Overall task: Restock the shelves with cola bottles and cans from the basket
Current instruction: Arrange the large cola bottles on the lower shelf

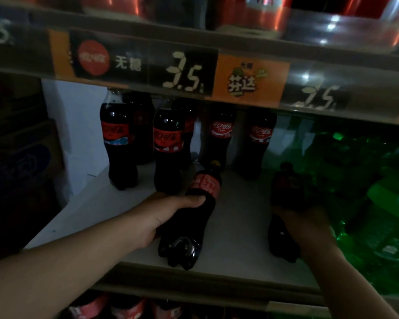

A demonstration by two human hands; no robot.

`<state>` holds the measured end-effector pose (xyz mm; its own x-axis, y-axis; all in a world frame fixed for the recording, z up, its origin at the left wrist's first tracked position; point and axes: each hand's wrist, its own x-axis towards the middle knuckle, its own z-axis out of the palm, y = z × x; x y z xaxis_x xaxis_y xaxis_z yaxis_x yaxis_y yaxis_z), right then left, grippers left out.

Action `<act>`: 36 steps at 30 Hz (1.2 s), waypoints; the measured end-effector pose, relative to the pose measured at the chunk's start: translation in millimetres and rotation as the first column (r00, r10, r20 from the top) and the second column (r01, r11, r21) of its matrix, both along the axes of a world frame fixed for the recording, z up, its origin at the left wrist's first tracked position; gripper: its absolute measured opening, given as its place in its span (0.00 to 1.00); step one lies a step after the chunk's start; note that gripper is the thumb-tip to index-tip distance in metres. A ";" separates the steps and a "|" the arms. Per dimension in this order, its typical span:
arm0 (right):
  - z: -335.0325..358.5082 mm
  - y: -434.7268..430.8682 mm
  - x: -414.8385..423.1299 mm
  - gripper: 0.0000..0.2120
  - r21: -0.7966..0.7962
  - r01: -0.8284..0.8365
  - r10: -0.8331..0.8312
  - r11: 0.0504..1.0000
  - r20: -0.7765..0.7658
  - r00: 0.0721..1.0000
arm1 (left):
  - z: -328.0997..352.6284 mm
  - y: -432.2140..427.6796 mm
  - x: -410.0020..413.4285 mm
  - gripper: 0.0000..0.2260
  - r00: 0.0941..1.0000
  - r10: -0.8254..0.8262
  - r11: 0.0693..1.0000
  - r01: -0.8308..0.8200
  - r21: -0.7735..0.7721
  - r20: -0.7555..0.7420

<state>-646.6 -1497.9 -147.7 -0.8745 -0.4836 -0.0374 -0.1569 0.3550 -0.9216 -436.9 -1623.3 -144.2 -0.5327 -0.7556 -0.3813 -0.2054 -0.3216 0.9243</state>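
Observation:
My left hand (168, 215) grips a cola bottle (194, 212) with a red label, held tilted with its cap pointing into the white shelf (237, 226) and its base toward me. My right hand (306, 226) holds a second dark cola bottle (286, 199) the same way, further right and in deep shadow. Several cola bottles (168, 146) stand upright at the back of the shelf, the nearest just beyond my left hand. The basket is out of view.
Green bottles (359, 180) fill the shelf's right side, close to my right hand. The shelf above carries a price strip (182, 72) and red cans (263, 12). More red-labelled bottles (124, 307) sit on the shelf below. Cardboard boxes (21, 157) stand at the left.

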 end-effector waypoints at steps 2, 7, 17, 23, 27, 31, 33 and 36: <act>-1.3 3.9 11.9 0.11 -0.078 -0.011 0.009 0.997 -0.027 1.000 | -1.2 3.2 2.5 0.32 0.999 0.012 1.000 -0.012 0.015 -0.037; -7.3 13.8 38.3 0.24 -0.360 -0.088 0.101 0.929 0.018 0.995 | 0.6 12.2 4.3 0.24 0.989 0.019 0.999 -0.025 -0.037 -0.146; -16.5 32.9 47.7 0.42 -0.426 -0.309 0.185 0.850 -0.307 0.934 | 3.0 18.7 3.5 0.25 0.944 -0.130 0.927 0.008 -0.375 -0.303; -22.5 33.9 43.2 0.45 -0.421 -0.302 0.147 0.855 -0.362 0.920 | -5.6 27.3 4.3 0.31 0.941 -0.250 0.842 0.096 -0.531 -0.227; -21.9 23.8 39.1 0.46 -0.360 -0.303 0.123 0.882 -0.444 0.887 | -9.3 25.6 1.4 0.31 0.946 -0.249 0.812 0.087 -0.578 -0.207; -26.0 12.1 37.4 0.43 -0.309 -0.290 0.122 0.906 -0.465 0.877 | -13.2 19.5 -4.8 0.31 0.955 -0.215 0.773 0.039 -0.634 -0.203; -27.6 12.2 40.4 0.41 -0.337 -0.246 0.092 0.909 -0.413 0.906 | -15.1 19.9 -10.1 0.32 0.957 -0.202 0.760 0.020 -0.649 -0.206; -25.0 13.7 40.0 0.42 -0.394 -0.196 0.064 0.898 -0.325 0.943 | -16.2 21.6 -18.8 0.34 0.966 -0.156 0.756 -0.016 -0.655 -0.204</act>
